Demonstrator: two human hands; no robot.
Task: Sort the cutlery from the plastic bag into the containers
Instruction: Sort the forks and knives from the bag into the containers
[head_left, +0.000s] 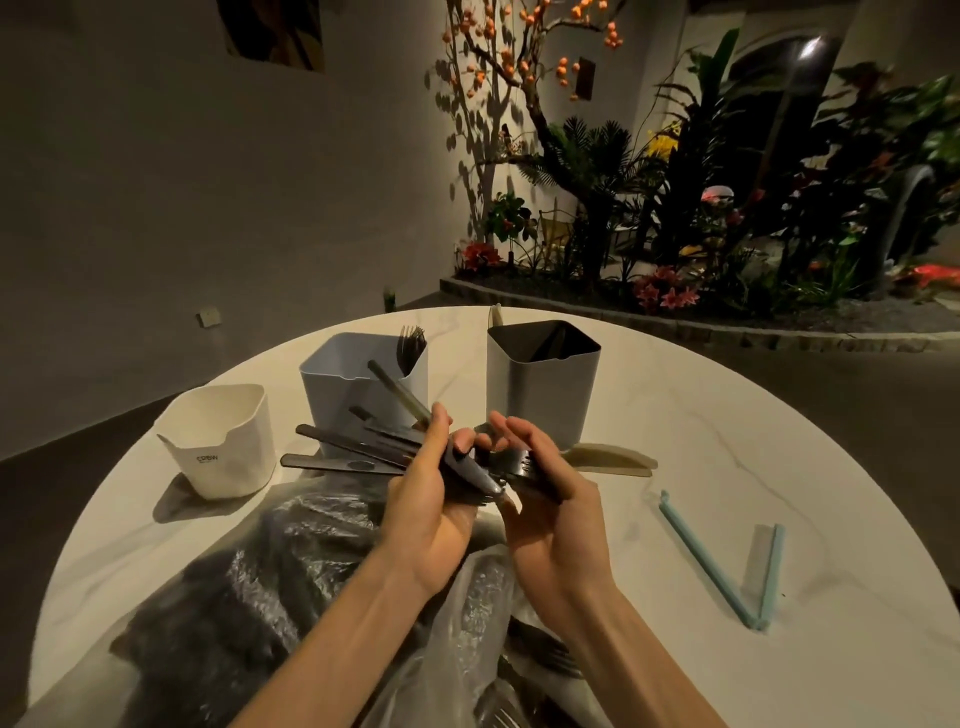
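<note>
While both hands' grips clamp dark cutlery (358, 452): left hand (431, 499), right hand (545, 499), three containers (540, 389).

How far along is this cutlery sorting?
Early on. Done: forks stand in the blue container. In hand: the left hand grips a fan of dark cutlery while the right hand picks at it. Left: more forks in the plastic bag.

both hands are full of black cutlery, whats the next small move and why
Probably the right hand should pull one piece free of the bunch of black cutlery that the left hand grips, then carry it to a container. The bunch fans out unsorted, the blue container already shows fork tines, and the white container looks empty from here.
</note>
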